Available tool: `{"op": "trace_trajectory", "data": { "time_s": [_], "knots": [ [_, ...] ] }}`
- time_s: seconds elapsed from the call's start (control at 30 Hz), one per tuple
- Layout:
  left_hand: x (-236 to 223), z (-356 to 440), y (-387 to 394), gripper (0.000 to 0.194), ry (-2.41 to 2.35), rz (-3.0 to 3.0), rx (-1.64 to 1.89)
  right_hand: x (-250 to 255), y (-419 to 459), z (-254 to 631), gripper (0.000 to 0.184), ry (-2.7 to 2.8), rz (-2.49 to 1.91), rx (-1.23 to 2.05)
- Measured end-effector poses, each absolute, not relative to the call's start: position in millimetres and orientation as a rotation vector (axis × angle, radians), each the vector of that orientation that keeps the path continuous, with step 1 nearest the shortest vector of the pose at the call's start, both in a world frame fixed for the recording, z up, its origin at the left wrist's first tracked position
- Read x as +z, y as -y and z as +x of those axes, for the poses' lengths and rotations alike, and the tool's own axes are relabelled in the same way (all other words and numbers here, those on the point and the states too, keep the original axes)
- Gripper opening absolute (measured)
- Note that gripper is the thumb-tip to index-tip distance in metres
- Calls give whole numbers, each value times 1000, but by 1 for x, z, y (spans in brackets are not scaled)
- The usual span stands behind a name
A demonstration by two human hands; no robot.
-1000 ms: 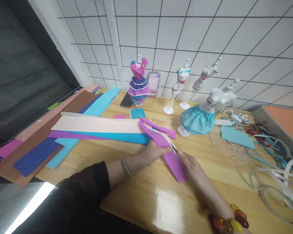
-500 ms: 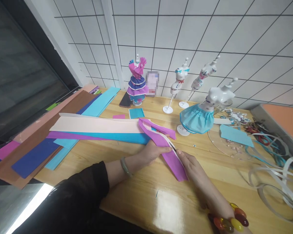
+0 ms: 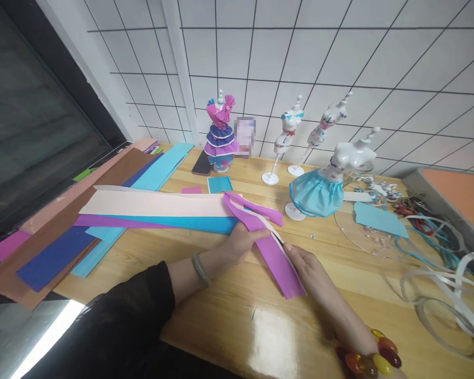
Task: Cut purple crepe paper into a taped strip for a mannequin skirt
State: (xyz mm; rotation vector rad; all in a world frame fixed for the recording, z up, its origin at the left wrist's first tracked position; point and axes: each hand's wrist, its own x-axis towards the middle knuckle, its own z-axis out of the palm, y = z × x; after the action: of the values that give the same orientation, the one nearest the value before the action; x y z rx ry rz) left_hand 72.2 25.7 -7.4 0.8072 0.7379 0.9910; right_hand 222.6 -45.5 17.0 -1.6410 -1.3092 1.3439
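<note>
A long purple crepe paper strip (image 3: 278, 266), folded over at its far end, hangs between my hands just above the table. Along its right edge runs a narrow white strip (image 3: 260, 215), with a thin dark sliver beside it near my fingertips; what the sliver is, I cannot tell. My left hand (image 3: 243, 242) is closed round the middle of the purple paper, thumb on top. Fingers pinched at the paper's right edge, my right hand (image 3: 305, 263) holds it lower down. Cream paper (image 3: 161, 202) and blue paper (image 3: 205, 223) lie behind my left hand.
Left on the table (image 3: 205, 321) is a pile of coloured paper, including a brown sheet (image 3: 114, 171). Behind stand a doll form in a tiered dress (image 3: 220, 137), bare doll forms and one with a turquoise skirt (image 3: 318, 192). White ribbon coils (image 3: 452, 279) lie right.
My right hand has slid slightly down along the paper's edge, away from my left hand. The purple strip's lower end has dropped a little.
</note>
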Motion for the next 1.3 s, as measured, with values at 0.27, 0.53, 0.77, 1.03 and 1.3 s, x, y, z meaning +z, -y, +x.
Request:
{"op": "trace_trajectory", "data": {
  "time_s": [0.27, 0.53, 0.77, 1.03, 1.3],
  "knots": [
    [-5, 70, -26, 45, -709, 835, 978, 19, 47, 221, 48, 1301, -1641, 1325],
    [-2, 73, -18, 47, -710, 907, 936, 20, 49, 219, 49, 1298, -1631, 1288],
    [-1, 73, -18, 43, -708, 895, 943, 20, 50, 219, 50, 1293, -1628, 1311],
    [-1, 72, -19, 41, -709, 900, 921, 18, 49, 221, 48, 1304, -1616, 1331],
    [2, 72, -18, 41, -704, 890, 929, 17, 49, 222, 48, 1297, -1582, 1339]
  ]
}}
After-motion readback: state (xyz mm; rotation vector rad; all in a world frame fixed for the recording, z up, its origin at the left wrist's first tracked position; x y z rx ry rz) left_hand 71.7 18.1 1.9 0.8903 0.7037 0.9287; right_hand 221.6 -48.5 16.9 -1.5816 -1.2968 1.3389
